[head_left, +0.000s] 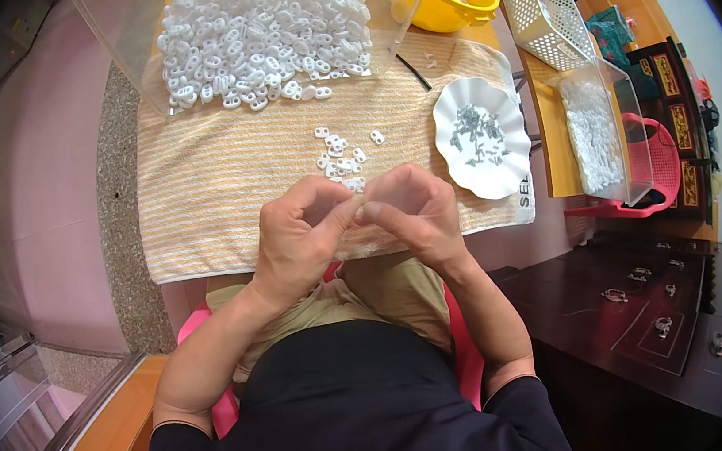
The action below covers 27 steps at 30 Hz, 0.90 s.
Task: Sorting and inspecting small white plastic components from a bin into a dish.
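My left hand [301,232] and my right hand [418,219] meet over the near part of the towel, thumbs and fingertips pinched together. Whatever sits between the fingertips is too small and covered to make out. Just beyond them lies a loose group of small white oval plastic pieces with two holes [336,146]. Farther back, a large heap of the same white pieces [268,36] fills a clear plastic box [120,52]. To the right of my hands is a white scalloped plate [507,175] holding many small grey pieces [480,133].
A striped towel [214,189] covers the table. A thin black stick [413,72] lies near the plate. At the far right stand a yellow basin [479,11], a white perforated basket [537,14] and a clear bin [629,119] of white pieces. A dark wooden surface [564,291] is lower right.
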{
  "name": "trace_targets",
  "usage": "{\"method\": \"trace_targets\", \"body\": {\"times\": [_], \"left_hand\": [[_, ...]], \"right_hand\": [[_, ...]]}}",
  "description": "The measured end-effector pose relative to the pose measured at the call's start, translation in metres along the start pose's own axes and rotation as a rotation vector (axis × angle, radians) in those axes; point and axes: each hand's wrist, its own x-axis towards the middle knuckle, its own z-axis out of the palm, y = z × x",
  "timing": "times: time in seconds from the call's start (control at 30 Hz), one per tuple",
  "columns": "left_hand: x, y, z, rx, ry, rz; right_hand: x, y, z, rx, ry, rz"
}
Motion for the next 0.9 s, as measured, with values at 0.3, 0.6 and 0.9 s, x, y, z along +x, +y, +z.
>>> {"method": "trace_targets", "body": {"times": [0.3,0.6,0.9], "left_hand": [[0.004,-0.006,-0.005,-0.050,-0.018,-0.070],[0.005,-0.006,-0.005,-0.092,-0.013,-0.059],[0.003,-0.011,-0.002,-0.073,0.012,-0.046]], "right_hand": [[-0.002,-0.012,-0.005,-0.723,0.225,-0.393],[0.005,-0.035,-0.062,-1.271,0.700,-0.422],[-0.007,-0.021,-0.004,-0.675,0.151,-0.141]]}}
